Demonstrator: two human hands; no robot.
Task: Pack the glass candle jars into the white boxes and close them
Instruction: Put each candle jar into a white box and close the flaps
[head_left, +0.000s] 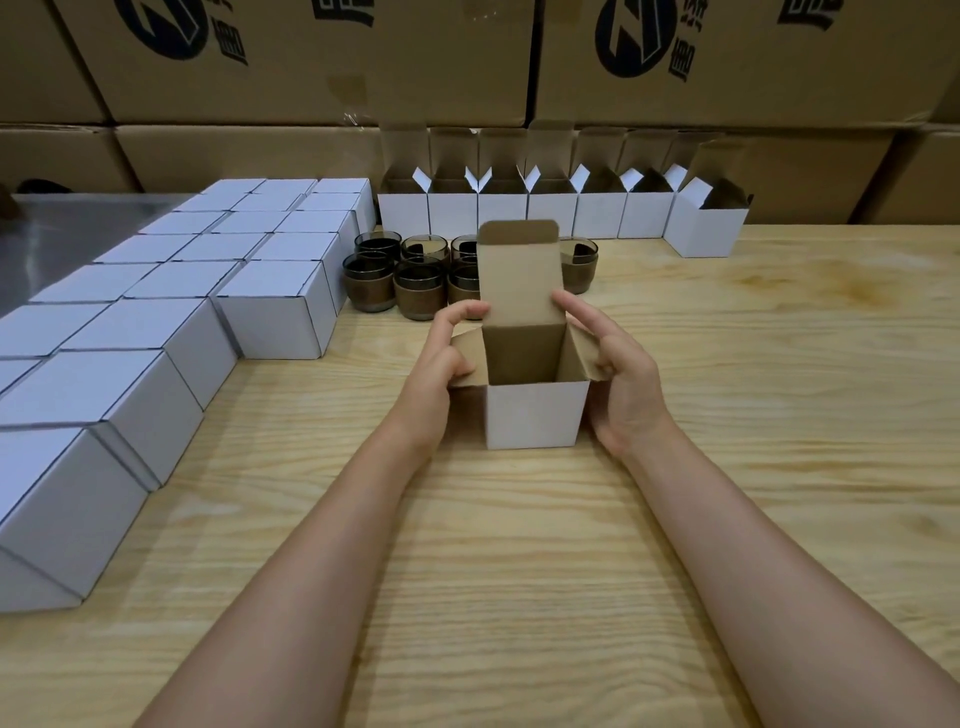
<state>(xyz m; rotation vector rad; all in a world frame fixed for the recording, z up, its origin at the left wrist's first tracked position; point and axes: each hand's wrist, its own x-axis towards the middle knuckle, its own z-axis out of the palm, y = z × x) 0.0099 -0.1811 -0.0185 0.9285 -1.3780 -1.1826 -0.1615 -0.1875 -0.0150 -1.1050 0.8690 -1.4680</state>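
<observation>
Far left on the wooden table (519, 545): rows of closed boxes (156, 322), packed tight, sides touching. Just right of them, a cluster of glass candle jars (421, 283), smoky and dark, upright, beyond the hands and partly hidden by the raised lid flap. Probably heavy for their size, hard, smooth enough to slip, and liable to chip at the rim. Best taken round the waist with fingers and thumb wrapped well about, then lowered straight down, never dropped.

Next, the left hand (441, 364): curled round the left side flap of the open box (535, 415), forefinger up against the edge of the tall lid flap. In the centre, the box itself: standing on the table, white outside, brown inside, nothing in it, lid flap upright, both side flaps splayed outward. Thin card, so likely light, easily dented and ready to slide or tip. Better steadied at the side walls than squeezed at the mouth. Then the right hand (621, 384): thumb and curled fingers pinching the right side flap, forefinger stretched to the lid's other edge.

Along the back and running rightward, a row of open boxes (550, 213) with flaps up; contents hard to tell. Behind everything, stacked brown cartons (322, 62).
</observation>
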